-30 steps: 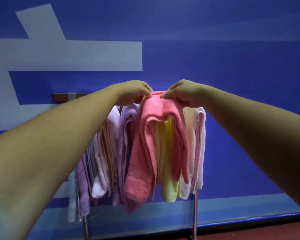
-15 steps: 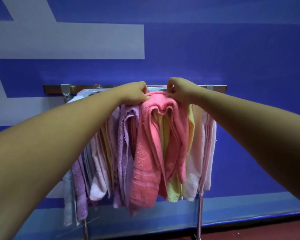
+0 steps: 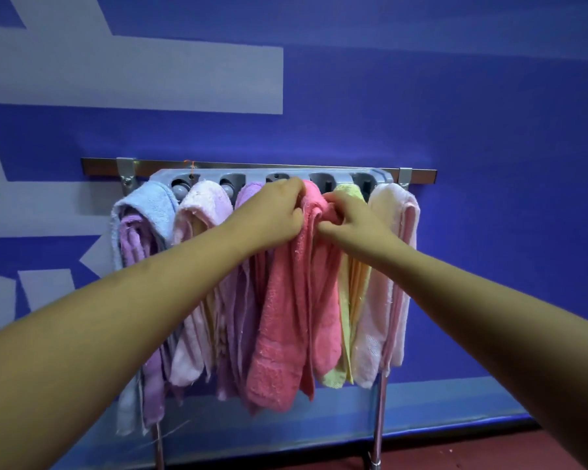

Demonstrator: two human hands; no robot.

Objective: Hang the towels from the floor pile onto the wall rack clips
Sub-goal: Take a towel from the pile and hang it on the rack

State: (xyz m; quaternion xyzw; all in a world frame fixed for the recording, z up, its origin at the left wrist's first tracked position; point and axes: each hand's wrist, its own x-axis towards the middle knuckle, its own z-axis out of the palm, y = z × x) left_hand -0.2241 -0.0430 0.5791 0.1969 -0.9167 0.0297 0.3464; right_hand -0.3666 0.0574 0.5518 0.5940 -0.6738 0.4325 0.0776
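Observation:
A grey plastic clip rack [image 3: 319, 174] hangs from a metal wall rail [image 3: 245, 166]. Several towels hang from it. A coral pink towel [image 3: 292, 310] hangs in the middle, and both hands hold its folded top just below the rack. My left hand [image 3: 275, 212] grips the towel's left side, and my right hand [image 3: 348, 217] pinches the bunched fold on its right. Left of it hang a purple towel [image 3: 248, 198], a pale pink towel [image 3: 204, 205] and a light blue towel [image 3: 150, 208]. To the right hang a yellow towel [image 3: 348, 195] and a cream-pink towel [image 3: 392, 266].
The wall behind is blue with pale painted shapes [image 3: 133, 72]. Two metal legs [image 3: 379, 429] stand below the rack on a dark red floor [image 3: 455, 452]. The floor pile is out of view.
The view has pulled back and tilted, so the grey clip rack and all the towels now show. Both hands have stayed on the top of the coral pink towel.

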